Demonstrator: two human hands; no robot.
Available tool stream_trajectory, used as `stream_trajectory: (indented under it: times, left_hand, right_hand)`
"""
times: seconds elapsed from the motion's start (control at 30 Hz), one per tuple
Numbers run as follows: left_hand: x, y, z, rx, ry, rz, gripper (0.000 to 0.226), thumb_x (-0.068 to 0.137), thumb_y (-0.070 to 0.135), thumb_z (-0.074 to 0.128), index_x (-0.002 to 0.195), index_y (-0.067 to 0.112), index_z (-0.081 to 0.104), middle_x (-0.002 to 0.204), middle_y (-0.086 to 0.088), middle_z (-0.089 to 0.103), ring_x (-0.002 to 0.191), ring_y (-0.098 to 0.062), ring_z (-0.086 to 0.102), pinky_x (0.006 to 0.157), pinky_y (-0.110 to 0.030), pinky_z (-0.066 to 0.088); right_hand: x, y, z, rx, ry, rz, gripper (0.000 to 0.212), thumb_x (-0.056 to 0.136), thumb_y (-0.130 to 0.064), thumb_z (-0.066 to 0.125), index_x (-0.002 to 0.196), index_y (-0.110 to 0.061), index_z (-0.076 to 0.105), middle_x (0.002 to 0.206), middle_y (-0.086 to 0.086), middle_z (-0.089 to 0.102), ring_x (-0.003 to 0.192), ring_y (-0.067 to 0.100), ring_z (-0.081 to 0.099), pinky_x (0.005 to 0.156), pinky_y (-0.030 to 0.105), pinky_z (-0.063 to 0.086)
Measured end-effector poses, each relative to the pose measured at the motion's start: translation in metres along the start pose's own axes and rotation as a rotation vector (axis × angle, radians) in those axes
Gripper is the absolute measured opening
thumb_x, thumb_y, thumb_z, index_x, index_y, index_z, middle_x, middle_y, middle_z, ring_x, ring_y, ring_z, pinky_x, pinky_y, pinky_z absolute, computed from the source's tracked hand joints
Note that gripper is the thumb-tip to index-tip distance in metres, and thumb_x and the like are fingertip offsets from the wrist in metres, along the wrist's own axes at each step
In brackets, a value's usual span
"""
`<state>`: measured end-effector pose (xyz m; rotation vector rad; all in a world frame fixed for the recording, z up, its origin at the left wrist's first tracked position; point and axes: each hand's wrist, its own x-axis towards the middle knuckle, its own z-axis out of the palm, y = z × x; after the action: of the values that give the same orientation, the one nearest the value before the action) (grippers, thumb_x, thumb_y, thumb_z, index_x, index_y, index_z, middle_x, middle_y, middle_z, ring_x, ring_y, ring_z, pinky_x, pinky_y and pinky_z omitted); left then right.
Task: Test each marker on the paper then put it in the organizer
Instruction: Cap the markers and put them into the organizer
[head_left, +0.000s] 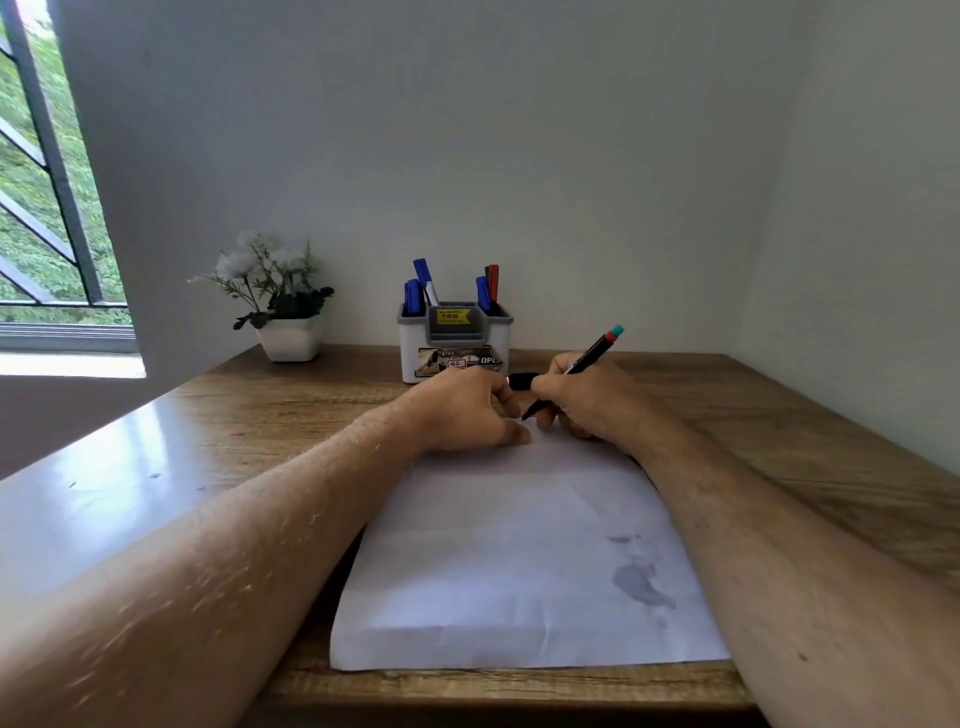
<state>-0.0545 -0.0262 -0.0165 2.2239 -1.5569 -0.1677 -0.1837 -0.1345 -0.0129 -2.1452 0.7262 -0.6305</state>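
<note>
White walls (519, 130), barred window (47, 208), wooden desk (805, 441)

The black marker (571, 371) with a red and teal end is tilted, tip down on the far edge of the white paper (519, 561), which lies flat. Behind sits a white-and-grey organizer (454, 340) with blue and red markers (452, 288) standing upright inside.
</note>
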Motion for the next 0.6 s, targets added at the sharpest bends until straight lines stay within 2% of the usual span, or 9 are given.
stream_trajectory:
  times: [0.13, 0.23, 0.3, 0.43, 0.53, 0.6]
  left_hand:
    - [0.0013, -0.0008, 0.0002, -0.02, -0.021, -0.011, 0.035, 0.082, 0.045, 0.073, 0.112, 0.028, 0.064, 0.089, 0.016, 0.059, 0.081, -0.002, 0.055, 0.074, -0.022, 0.044]
    - [0.0022, -0.0013, 0.0004, -0.026, -0.02, -0.017, 0.035, 0.081, 0.046, 0.074, 0.111, 0.03, 0.064, 0.094, 0.013, 0.062, 0.085, -0.003, 0.057, 0.078, -0.024, 0.046]
    - [0.0018, -0.0012, 0.0003, -0.024, -0.021, -0.019, 0.035, 0.081, 0.047, 0.074, 0.111, 0.03, 0.064, 0.093, 0.014, 0.061, 0.084, -0.004, 0.057, 0.077, -0.024, 0.046]
    - [0.0012, -0.0015, 0.0007, -0.024, -0.01, -0.008, 0.032, 0.082, 0.046, 0.073, 0.108, 0.029, 0.064, 0.088, 0.015, 0.059, 0.08, -0.001, 0.055, 0.068, -0.02, 0.043]
    - [0.0011, -0.0011, 0.0003, -0.024, -0.008, -0.01, 0.033, 0.081, 0.046, 0.074, 0.109, 0.029, 0.065, 0.095, 0.012, 0.063, 0.084, -0.003, 0.057, 0.074, -0.023, 0.046]
    - [0.0008, -0.0004, -0.0002, -0.027, -0.015, -0.015, 0.035, 0.082, 0.046, 0.073, 0.111, 0.029, 0.065, 0.096, 0.011, 0.064, 0.084, -0.004, 0.058, 0.074, -0.023, 0.047]
  right_hand:
    - [-0.0025, -0.0033, -0.0015, -0.007, 0.003, 0.022, 0.026, 0.086, -0.027, 0.062, 0.064, -0.019, 0.051, 0.061, 0.004, 0.068, 0.041, 0.008, 0.044, 0.047, 0.026, 0.035]
    - [-0.0033, -0.0046, -0.0011, -0.022, 0.005, 0.027, 0.024, 0.086, -0.027, 0.062, 0.067, -0.018, 0.053, 0.067, 0.006, 0.072, 0.042, 0.008, 0.045, 0.047, 0.026, 0.036]
    - [-0.003, -0.0052, -0.0009, -0.042, 0.018, 0.033, 0.021, 0.086, -0.028, 0.062, 0.07, -0.017, 0.056, 0.073, 0.007, 0.074, 0.044, 0.009, 0.046, 0.047, 0.026, 0.036]
    - [-0.0035, -0.006, -0.0016, -0.026, 0.021, 0.04, 0.027, 0.087, -0.027, 0.061, 0.064, -0.018, 0.05, 0.064, 0.007, 0.068, 0.046, 0.013, 0.046, 0.049, 0.028, 0.036]
    - [-0.0046, -0.0066, -0.0017, -0.041, 0.017, 0.04, 0.024, 0.089, -0.028, 0.061, 0.068, -0.017, 0.054, 0.076, 0.009, 0.075, 0.046, 0.01, 0.047, 0.047, 0.025, 0.036]
    - [-0.0049, -0.0076, -0.0019, -0.053, 0.008, 0.037, 0.023, 0.088, -0.029, 0.061, 0.07, -0.015, 0.056, 0.076, 0.009, 0.075, 0.045, 0.009, 0.046, 0.047, 0.026, 0.036]
